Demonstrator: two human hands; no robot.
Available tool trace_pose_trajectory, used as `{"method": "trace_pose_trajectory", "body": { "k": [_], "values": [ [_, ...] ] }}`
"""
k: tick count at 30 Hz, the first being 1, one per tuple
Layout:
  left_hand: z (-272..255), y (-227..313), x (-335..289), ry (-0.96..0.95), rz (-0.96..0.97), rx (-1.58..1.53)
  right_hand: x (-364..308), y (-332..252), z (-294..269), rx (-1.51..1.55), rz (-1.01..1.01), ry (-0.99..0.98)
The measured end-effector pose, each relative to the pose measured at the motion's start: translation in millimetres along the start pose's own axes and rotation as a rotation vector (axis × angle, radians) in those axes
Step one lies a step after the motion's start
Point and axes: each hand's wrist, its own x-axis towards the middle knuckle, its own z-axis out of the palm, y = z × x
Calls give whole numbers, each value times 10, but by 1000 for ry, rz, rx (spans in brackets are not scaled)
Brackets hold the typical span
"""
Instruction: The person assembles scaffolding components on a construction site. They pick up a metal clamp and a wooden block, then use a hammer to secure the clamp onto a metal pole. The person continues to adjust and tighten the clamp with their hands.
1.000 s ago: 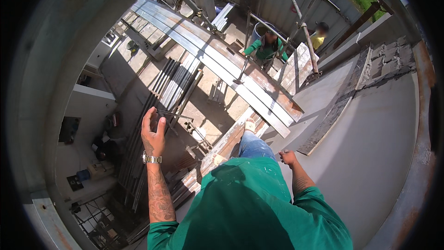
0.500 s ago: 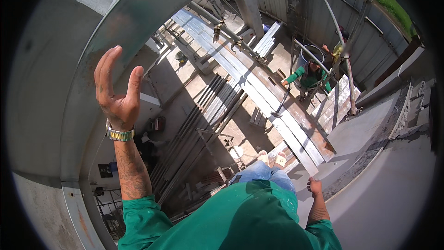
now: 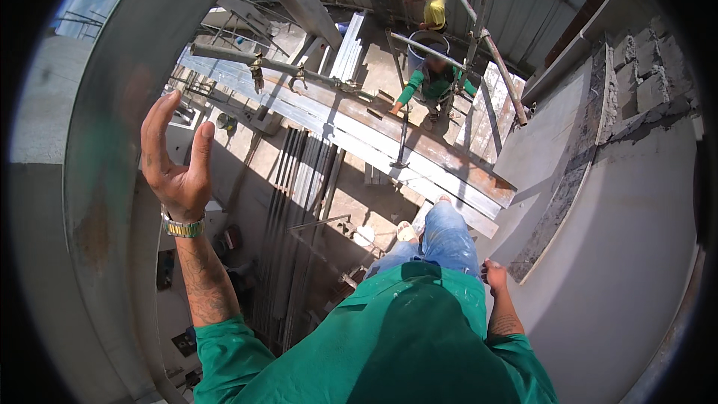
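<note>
My left hand (image 3: pixel 176 172) is raised at the left with a metal-banded watch (image 3: pixel 184 227) on its wrist. Its thumb and fingers are spread apart with nothing between them. Beside it runs a large grey beam (image 3: pixel 101 172); contact cannot be made out. Low at my right side, my right hand (image 3: pixel 493 275) hangs close to my thigh, fingers curled in, with nothing visible in it. My feet stand at the near edge of long metal planks (image 3: pixel 441 188), one foot farther forward. A dark long-handled tool (image 3: pixel 402 142) resembling a hammer rests on the planks.
A co-worker in green (image 3: pixel 434 82) crouches beyond the planks, a hand at their edge; another in yellow (image 3: pixel 434 11) stands behind near a drum (image 3: pixel 428 43). Scaffold pipes (image 3: pixel 479 26) cross there. Steel tubes (image 3: pixel 299 172) lie below left. A grey wall (image 3: pixel 598 254) rises right.
My view has swung to the right, and one leg has stepped forward onto the planks. My left hand stays raised and spread; my right hand has dropped closer to my thigh.
</note>
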Motion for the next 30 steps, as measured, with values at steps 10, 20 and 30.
{"method": "trace_pose_trajectory", "body": {
  "k": [10, 20, 30],
  "values": [
    [2162, -239, 542, -433, -258, -340, 256, 770, -203, -164, 48, -21],
    [4167, -88, 218, -1086, -431, -379, 1450, -2787, 76, 109, -149, -113],
    [4515, -521, -2276, -1733, -1173, -65, 2864, -3282, 676, -77, -162, -253]
  ]
}}
